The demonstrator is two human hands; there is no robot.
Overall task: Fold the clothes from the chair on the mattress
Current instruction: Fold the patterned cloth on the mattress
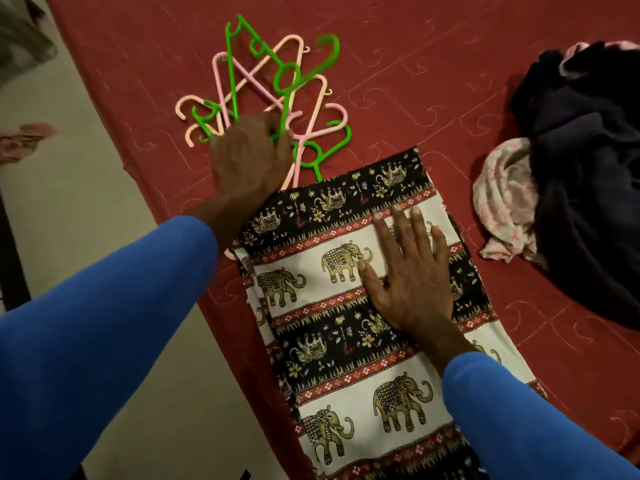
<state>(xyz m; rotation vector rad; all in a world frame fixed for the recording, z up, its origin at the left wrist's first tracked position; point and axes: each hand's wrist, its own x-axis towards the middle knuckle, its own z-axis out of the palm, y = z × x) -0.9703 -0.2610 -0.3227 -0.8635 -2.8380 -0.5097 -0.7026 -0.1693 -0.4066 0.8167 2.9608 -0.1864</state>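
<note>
Red quilted mattress (415, 64) carries a folded elephant-print cloth (311, 306) at its near edge, toward 6 o'clock, with the right hand (408, 282) spread flat on it, fingers straight and slightly apart. At 11 o'clock from the cloth, the left hand (249, 157) curls its fingers round a heap of green and pink hangers (335, 50). A dark pile of clothes (588, 150) and a pale floral garment (505, 188) lie at 3 o'clock, well apart from both blue-sleeved arms.
</note>
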